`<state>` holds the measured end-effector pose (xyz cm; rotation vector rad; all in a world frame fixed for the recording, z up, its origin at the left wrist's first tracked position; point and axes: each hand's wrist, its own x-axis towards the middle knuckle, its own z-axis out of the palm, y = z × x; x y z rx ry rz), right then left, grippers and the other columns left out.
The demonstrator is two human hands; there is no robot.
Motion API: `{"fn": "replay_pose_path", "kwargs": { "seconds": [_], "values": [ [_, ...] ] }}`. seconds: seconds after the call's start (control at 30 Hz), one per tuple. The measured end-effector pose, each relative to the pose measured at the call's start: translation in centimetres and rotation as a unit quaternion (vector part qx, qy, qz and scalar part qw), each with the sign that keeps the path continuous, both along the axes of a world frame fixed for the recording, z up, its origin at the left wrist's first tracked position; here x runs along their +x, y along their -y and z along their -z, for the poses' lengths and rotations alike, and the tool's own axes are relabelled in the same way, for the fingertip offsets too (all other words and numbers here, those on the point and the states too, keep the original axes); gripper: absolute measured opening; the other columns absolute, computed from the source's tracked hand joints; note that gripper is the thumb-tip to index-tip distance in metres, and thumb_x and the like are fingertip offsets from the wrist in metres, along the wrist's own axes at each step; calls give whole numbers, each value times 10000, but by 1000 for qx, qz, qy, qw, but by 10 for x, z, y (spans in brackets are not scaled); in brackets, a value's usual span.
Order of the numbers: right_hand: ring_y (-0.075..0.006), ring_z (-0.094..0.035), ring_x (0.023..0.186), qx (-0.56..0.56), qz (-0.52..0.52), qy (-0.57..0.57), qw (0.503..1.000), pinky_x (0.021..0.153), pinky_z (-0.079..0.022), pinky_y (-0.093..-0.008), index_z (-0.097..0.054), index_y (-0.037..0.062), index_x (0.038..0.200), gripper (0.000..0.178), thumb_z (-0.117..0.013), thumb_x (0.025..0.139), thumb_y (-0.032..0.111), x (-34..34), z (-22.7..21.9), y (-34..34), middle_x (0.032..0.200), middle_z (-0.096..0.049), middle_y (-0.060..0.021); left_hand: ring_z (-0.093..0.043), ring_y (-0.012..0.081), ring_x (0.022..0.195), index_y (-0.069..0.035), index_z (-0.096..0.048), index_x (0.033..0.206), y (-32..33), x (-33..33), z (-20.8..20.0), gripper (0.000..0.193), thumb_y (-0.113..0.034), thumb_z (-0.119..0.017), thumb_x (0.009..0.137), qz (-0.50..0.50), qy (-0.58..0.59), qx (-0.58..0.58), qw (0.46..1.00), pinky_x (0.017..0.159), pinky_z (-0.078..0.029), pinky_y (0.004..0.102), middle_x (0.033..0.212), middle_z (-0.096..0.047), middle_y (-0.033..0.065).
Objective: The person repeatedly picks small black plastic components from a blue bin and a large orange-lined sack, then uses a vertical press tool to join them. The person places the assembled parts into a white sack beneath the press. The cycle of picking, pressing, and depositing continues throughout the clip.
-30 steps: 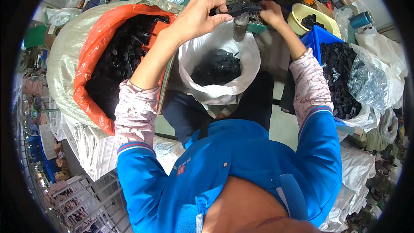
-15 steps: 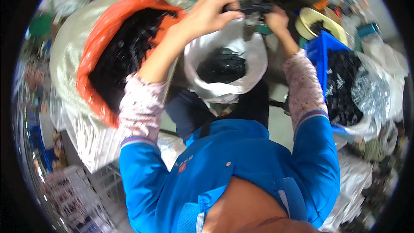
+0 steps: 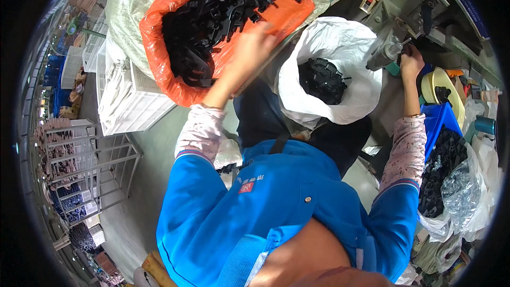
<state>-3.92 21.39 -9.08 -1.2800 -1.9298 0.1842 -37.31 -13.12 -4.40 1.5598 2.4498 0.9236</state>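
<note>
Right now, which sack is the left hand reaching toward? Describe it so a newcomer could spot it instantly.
Start at the grey metal machine at the upper right and look left, past the white plastic bag of black parts. The left hand is over the big orange-lined sack, heaped with black plastic pieces. Its bright orange liner is the only one.

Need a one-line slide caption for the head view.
Left hand reaches over orange bag of black plastic parts; right hand at the grey machine.
</note>
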Motion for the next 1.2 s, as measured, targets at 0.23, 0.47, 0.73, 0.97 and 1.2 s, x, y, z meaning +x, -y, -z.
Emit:
{"fn": "replay_pose_path", "kwargs": {
  "seconds": [0.23, 0.47, 0.73, 0.97, 1.2],
  "values": [
    [-210, -664, 784, -52, -28, -126, 990, 725, -501, -304, -695, 64, 993, 227, -658, 787, 154, 3, -10, 5, 894, -696, -123, -615, 392, 960, -7, -461, 1098, 6, -107, 39, 481, -283, -700, 785, -237, -92, -153, 955, 787, -497, 472, 987, -631, 229],
    [-115, -630, 710, -147, -217, -409, 874, 666, -512, -223, -670, -33, 1006, 177, -639, 851, 49, -12, -114, 123, 849, -676, -88, -642, 176, 702, -13, -520, 1179, 38, -98, 52, 405, -18, -660, 799, -193, 268, 94, 939, 614, -508, 267, 941, -614, 105],
    [-90, -604, 675, 100, -241, -205, 943, 607, -493, -210, -701, 14, 969, 150, -665, 842, 84, -32, -131, 136, 824, -666, -62, -624, 276, 969, 45, -439, 1288, 59, -45, 10, 430, -143, -499, 906, 132, 604, 228, 752, 910, -479, 386, 967, -593, 136],
    [-227, -635, 645, 71, -167, -231, 956, 592, -495, -323, -719, 53, 841, 154, -700, 774, 191, -43, -118, 139, 737, -654, -118, -639, 222, 754, -79, -432, 999, 24, 22, -14, 245, 48, -583, 855, 121, 512, 159, 836, 607, -591, 349, 903, -548, 93],
    [-129, -635, 721, -81, -123, -121, 982, 651, -500, -252, -676, 14, 986, 189, -674, 808, 77, 29, -122, 211, 825, -657, -107, -619, 149, 740, -13, -361, 1290, -22, 133, -35, 474, 14, -589, 876, 224, 415, 25, 882, 623, -549, 259, 960, -441, 59]
  ]
}}
